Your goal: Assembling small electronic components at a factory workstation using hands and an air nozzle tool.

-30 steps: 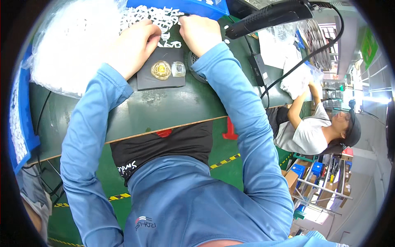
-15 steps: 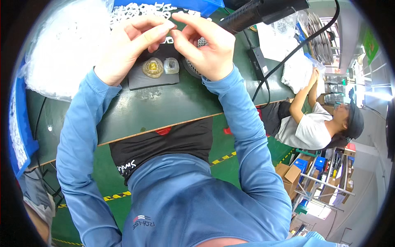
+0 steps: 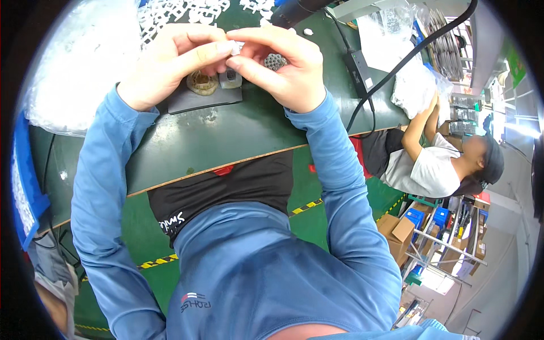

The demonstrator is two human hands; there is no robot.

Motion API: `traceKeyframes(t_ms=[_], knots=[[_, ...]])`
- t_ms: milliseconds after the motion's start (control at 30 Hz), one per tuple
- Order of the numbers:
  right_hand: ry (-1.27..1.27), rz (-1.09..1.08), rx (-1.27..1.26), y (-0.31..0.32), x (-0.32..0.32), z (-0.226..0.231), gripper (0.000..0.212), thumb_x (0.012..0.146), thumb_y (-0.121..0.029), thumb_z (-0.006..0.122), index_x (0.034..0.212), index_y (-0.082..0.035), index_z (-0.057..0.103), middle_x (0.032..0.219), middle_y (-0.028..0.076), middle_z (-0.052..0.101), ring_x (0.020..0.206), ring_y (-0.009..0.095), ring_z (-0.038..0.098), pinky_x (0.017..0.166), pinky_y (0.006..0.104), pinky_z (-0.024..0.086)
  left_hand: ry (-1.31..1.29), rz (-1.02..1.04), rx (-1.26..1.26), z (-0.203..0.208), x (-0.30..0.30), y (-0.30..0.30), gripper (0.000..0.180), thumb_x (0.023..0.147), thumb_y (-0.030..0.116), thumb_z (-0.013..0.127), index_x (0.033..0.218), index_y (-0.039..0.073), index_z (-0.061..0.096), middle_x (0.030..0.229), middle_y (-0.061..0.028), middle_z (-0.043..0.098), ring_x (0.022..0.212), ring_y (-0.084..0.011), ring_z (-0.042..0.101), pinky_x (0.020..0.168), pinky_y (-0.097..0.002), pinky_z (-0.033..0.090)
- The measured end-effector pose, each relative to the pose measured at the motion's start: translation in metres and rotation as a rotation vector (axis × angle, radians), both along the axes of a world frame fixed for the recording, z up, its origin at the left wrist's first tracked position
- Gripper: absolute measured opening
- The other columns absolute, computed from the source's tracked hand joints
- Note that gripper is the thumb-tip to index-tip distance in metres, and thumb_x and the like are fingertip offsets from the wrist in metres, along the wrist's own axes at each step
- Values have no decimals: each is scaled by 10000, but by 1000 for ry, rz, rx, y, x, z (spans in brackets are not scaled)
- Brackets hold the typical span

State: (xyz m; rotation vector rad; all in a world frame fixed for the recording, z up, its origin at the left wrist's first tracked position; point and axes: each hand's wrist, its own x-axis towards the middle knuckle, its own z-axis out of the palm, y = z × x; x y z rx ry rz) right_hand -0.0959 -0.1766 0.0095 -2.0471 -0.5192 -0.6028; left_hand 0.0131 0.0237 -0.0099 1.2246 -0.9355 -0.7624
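Pinched a small white plastic piece [image 3: 237, 48] at the fingertips, raised over the far part of a dark green tabletop [image 3: 255, 130], using both the left bare hand [image 3: 167, 65] and the right bare hand [image 3: 294, 67]. Pressed the left thumb tip against it, with the other left fingers curled and partly hidden; closed the right forefinger on its far side and the right thumb on its near side. Could not tell its exact shape behind the fingers. Wore long blue sleeves [image 3: 105, 187] on both arms, extended from the near side.

Had just nearer than the hands a flat black rectangular pad [image 3: 207, 102], bearing a round amber-brown piece [image 3: 202, 86] beside a squarish translucent piece [image 3: 230, 80]. Had a grey perforated object [image 3: 276, 61] partly behind the right hand.

Had scattered white plastic parts [image 3: 156, 22] beyond the left hand, and a big clear plastic bag [image 3: 82, 68] with white contents at far left. Had to the right a black oblong box [image 3: 358, 71] near a thick black cable [image 3: 416, 51]. Had farther right a co-worker in a white shirt [image 3: 430, 173], touching a white bundle [image 3: 412, 90].
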Motion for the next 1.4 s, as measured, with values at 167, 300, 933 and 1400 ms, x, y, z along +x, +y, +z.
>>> traceKeyframes(t_ms=[167,300,933,1400], knots=[[-32,-33,-24,0,-3,-3,355,830,-68,823,1178,-69,754,798,16,683,642,87,617,568,237,508,3,-11,-11,2,-5,-2,305,1035,314,639,1021,22,727,840,17,647,802,-66,579,751,-245,474],[-15,-29,-25,2,-5,-3,358,814,-79,841,1160,-66,753,770,14,668,628,82,609,557,238,502,-9,21,-1,1,-4,-1,306,1035,311,638,1032,17,724,851,16,650,811,-63,578,752,-243,472],[-138,-17,-89,2,-7,5,375,759,4,872,1119,12,766,767,45,700,646,113,630,581,243,501,237,-169,-61,1,-2,0,367,947,152,720,1262,-2,609,1188,-77,664,1116,-143,638,1014,-305,510],[446,-81,-264,-6,-13,0,331,868,-297,813,1099,-64,773,694,71,675,602,190,644,591,323,520,-1060,876,259,-2,20,-1,96,805,98,749,841,35,688,852,-126,619,916,-336,582,834,-423,485]])
